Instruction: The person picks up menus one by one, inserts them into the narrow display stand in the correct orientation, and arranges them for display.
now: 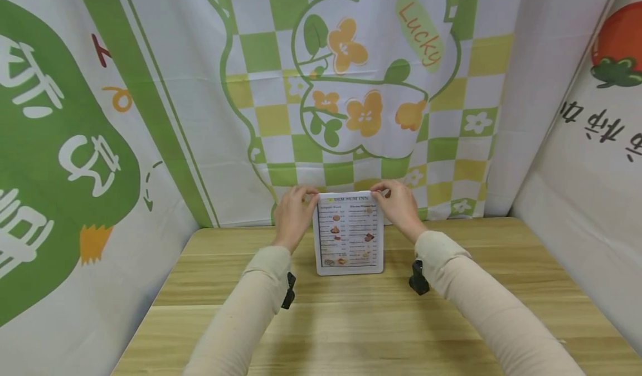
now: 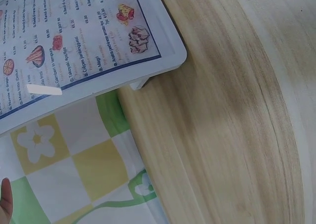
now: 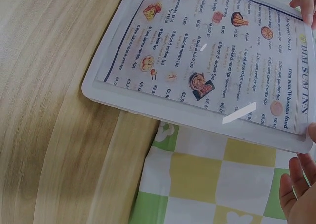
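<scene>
A white-framed menu stand (image 1: 349, 234) headed "DIM SUM INN" stands upright on the wooden table, its printed side facing me. At its top left corner my left hand (image 1: 295, 211) pinches the frame between thumb and fingers. My right hand (image 1: 398, 206) pinches the opposite top corner the same way. The right wrist view shows the menu's price list (image 3: 212, 56) close up, with right-hand fingers (image 3: 292, 184) beside the top edge. A small white foot (image 2: 139, 83) shows behind the frame's lower edge in the left wrist view.
The wooden table (image 1: 346, 331) ends at a hanging cloth (image 1: 281, 106) printed with green and yellow checks and flowers, right behind the menu. Printed cloth walls (image 1: 165, 114) close in the left and right sides. Each wrist carries a black camera mount (image 1: 419, 278).
</scene>
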Motion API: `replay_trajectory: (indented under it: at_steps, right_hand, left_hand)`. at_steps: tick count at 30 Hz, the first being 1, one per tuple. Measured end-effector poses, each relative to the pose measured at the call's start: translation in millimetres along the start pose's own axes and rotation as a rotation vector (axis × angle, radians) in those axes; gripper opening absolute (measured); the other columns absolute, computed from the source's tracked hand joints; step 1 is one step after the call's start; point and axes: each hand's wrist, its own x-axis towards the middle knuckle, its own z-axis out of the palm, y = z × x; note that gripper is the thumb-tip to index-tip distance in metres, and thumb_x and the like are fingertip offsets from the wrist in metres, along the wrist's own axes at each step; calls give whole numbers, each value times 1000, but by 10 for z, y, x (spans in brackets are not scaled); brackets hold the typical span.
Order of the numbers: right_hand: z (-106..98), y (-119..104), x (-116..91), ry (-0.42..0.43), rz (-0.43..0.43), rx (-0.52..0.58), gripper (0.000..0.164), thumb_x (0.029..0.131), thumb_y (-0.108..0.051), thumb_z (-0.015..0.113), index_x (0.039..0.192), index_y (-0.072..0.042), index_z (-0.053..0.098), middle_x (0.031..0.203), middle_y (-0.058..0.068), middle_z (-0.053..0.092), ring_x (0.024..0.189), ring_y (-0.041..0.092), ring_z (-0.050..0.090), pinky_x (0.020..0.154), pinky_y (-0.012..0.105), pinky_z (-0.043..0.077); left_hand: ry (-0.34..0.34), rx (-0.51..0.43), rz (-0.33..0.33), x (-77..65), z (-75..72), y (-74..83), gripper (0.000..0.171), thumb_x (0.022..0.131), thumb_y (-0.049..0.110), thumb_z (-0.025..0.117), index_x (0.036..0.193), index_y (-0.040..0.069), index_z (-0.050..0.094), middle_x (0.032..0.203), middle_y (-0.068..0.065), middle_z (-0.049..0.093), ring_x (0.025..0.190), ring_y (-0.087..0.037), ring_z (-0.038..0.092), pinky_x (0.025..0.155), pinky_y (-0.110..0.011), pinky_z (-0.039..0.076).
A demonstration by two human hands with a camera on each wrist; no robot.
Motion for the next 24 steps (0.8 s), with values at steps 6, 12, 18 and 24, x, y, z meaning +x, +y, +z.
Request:
replay_trajectory:
  at_steps: [6,12,18,24]
  right_hand:
    - [3,12,-1,-4,6,16,17,96,-18,67,109,-9,73,123,13,64,98,27,59,81,43,49]
    - [-22,47,-37,18,-41,88,21,96,-13,66,114,-4,71,127,17,62,109,33,57,93,49,46]
    - [-69,142,-128,58,-72,219,22,97,-8,63,117,1,67,121,19,64,111,35,56,91,46,47]
    - [-146,256,-257,100,-80,268,20,98,-7,62,114,3,67,111,19,68,101,30,60,77,29,47]
  left_hand:
    - [12,-25,35,-43,7,-27,24,95,31,67,114,17,73,115,-2,68,99,-25,64,77,-37,50]
    - [2,-83,14,-105,10,-78,30,97,31,66,124,18,69,123,0,66,103,-22,62,84,-39,49]
    - [16,-143,-36,-201,-40,-137,34,97,30,65,129,20,64,138,-4,57,111,-21,58,87,-44,49]
    - [18,-121,27,-329,-153,-208,35,97,27,65,130,18,63,139,-3,57,116,-24,58,90,-45,50]
